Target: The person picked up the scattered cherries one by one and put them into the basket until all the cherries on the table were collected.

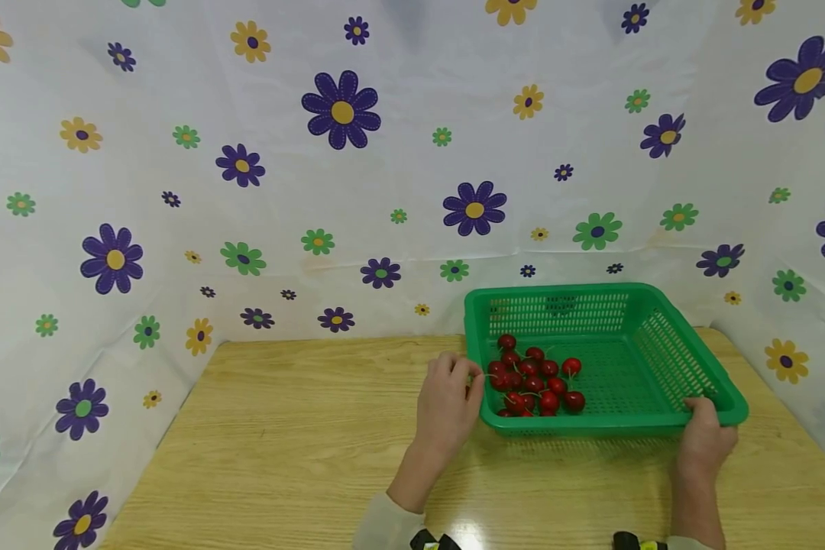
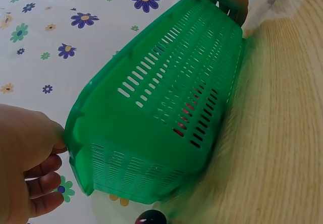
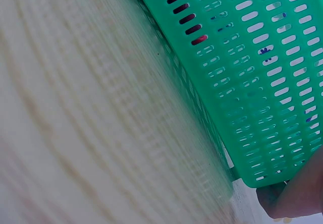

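Note:
A green plastic basket (image 1: pixel 660 367) with slotted walls stands at the right of the wooden table. Dark red cherries (image 1: pixel 529 378) with thin stems are heaped in its left part. My right hand (image 1: pixel 705 441) grips the front rim near the right corner, thumb over the edge. At the left rim is my left hand (image 1: pixel 447 401); the left wrist view shows its thumb and curled forefinger pinching the rim, the other fingers bent. A dark red, shiny round thing (image 2: pixel 151 217), looking like a cherry, shows beyond the basket's left end; in the head view I cannot find it.
The light wooden table (image 1: pixel 282 428) extends left of the basket. Behind and at both sides hangs a white cloth (image 1: pixel 385 183) printed with purple, green and yellow flowers. The basket's back rim is close to it.

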`<state>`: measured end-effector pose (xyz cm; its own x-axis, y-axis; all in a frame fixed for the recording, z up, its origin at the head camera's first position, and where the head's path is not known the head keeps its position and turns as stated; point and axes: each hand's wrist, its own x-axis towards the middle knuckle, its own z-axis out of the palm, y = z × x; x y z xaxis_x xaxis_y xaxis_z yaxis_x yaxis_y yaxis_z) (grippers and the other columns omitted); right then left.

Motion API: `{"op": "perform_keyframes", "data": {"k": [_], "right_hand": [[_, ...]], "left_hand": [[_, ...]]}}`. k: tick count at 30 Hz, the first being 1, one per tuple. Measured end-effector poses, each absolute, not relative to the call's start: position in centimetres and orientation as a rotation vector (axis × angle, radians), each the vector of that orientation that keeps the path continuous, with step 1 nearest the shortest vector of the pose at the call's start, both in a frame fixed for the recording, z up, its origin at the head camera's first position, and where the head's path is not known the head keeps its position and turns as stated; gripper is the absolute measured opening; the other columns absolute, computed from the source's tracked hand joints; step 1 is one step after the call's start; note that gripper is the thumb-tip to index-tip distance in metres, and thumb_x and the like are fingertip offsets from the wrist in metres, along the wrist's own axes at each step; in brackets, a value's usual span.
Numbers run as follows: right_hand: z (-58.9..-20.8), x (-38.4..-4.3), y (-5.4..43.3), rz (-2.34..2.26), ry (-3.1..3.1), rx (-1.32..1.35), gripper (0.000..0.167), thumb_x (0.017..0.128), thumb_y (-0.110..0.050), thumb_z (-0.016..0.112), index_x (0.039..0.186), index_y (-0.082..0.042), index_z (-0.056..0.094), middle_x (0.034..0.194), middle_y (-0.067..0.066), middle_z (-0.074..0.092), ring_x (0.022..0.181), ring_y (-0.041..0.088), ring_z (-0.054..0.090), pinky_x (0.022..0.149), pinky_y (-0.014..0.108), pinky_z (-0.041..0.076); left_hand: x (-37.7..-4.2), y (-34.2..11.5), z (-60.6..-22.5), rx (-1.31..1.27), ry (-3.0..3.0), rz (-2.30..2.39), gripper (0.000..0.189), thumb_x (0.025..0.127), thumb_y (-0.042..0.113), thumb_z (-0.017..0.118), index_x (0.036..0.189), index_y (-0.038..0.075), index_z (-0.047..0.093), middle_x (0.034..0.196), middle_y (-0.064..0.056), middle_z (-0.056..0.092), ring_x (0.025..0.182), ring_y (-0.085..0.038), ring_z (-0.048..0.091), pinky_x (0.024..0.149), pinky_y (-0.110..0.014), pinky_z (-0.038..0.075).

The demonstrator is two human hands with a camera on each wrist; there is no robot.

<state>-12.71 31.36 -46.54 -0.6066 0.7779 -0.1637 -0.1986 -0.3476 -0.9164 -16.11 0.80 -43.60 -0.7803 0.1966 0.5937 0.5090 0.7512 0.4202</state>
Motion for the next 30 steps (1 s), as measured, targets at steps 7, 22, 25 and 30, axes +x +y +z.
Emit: {"op": "perform_keyframes", "data": {"k": [7,22,25,30], "right_hand": [[-46.5,-12.7,31.3,2.018,-1.23,-0.796,0.022,0.089,-0.005,0.049,0.108,-0.013,0.057,0.104,-0.003,0.057,0.089,0.006,0.051,0.076,0.016,0.042],[-46.7,-12.8,31.4,2.01,-1.213,-0.789,0.024,0.089,-0.003,0.049,0.108,-0.013,0.057,0.104,-0.002,0.056,0.089,0.007,0.05,0.076,0.016,0.043],[-46.7,-12.8,31.4,2.004,-1.225,-0.796,0.024,0.089,-0.004,0.049,0.109,-0.014,0.057,0.104,-0.003,0.057,0.09,0.006,0.05,0.076,0.016,0.042],[-46.6,-12.8,31.4,2.005,-1.23,-0.791,0.025,0.088,-0.004,0.049,0.11,-0.013,0.057,0.105,-0.003,0.057,0.09,0.006,0.051,0.076,0.016,0.042]], "left_hand": [[-16.2,0.8,-43.9,-0.501,-2.449,-0.822,0.008,0.095,0.014,0.066,0.087,0.012,0.066,0.089,-0.002,0.055,0.081,-0.017,0.054,0.062,-0.022,0.048],[-16.4,0.3,-43.7,-0.46,-2.477,-0.905,0.009,0.096,0.016,0.065,0.09,0.011,0.07,0.095,-0.004,0.061,0.086,-0.017,0.059,0.065,-0.025,0.052],[-16.4,0.1,-43.6,-0.446,-2.476,-0.905,0.01,0.096,0.016,0.065,0.089,0.011,0.07,0.094,-0.004,0.06,0.084,-0.017,0.059,0.063,-0.025,0.052],[-16.5,-0.2,-43.4,-0.439,-2.445,-0.89,0.007,0.094,0.014,0.066,0.088,0.012,0.069,0.092,-0.004,0.06,0.083,-0.019,0.06,0.063,-0.03,0.053]]}}
